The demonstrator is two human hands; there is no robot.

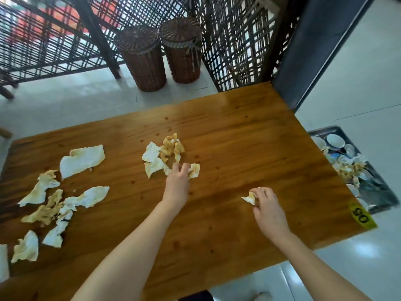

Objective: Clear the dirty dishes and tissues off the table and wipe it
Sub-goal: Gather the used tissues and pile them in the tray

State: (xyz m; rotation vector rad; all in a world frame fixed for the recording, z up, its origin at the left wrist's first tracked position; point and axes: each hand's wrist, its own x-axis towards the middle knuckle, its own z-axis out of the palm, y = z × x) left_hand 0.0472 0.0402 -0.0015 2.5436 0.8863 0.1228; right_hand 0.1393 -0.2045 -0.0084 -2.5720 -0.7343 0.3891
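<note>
A wooden table (238, 135) carries several stained white tissues. My left hand (178, 181) reaches to the table's middle and pinches a crumpled tissue (194, 170) at the edge of a small pile of tissues (162, 155). My right hand (268, 207) rests nearer the right side and grips a small wadded tissue (249, 197). More soiled tissues (54, 198) lie scattered over the left part of the table. A metal tray (382, 192) on the floor to the right holds dirty bowls (335, 141) and used tissues.
Two wicker stools (160, 55) stand on the tiled floor beyond the table. A dark lattice screen (234, 40) rises behind the far edge. A yellow "05" sticker (362, 216) marks the table's right corner. Sauce spots dot the wood.
</note>
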